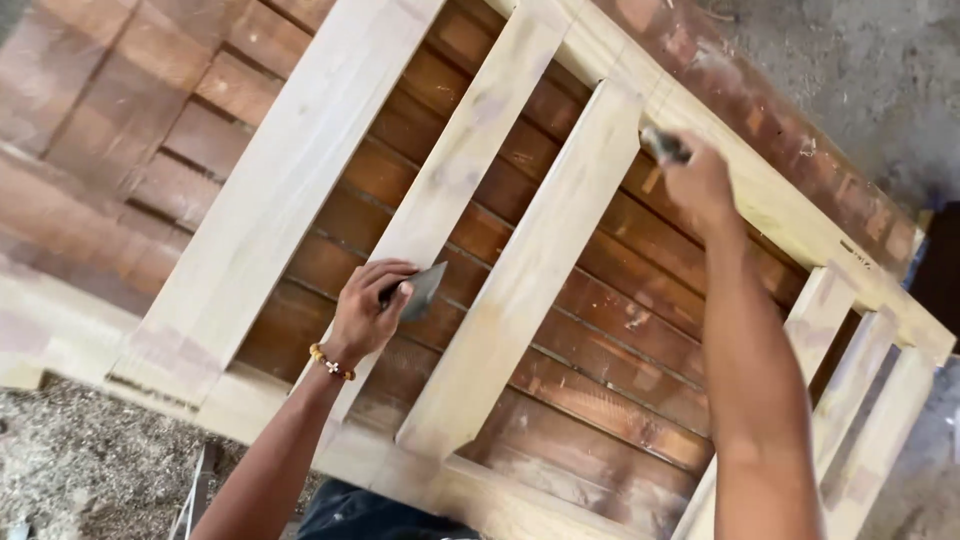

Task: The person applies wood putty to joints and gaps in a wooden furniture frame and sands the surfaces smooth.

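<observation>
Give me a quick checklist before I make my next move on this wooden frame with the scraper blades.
1. Left hand grips the flat metal blade: ok.
2. That blade rests against a pale slat: ok, it seems to touch the slat's edge.
3. Right hand holds a small tool at the frame's top rail: ok, though the kind of tool cannot be told.
4. Pale wooden frame lies flat on the reddish planks: ok.
5. Frame clamped or fixed: cannot tell.
6. Beaded bracelet away from the blade: ok.

Bare forearms without sleeves; the left hand point(365, 312) has an orange-and-white beaded bracelet point(331, 363) at its wrist
</observation>
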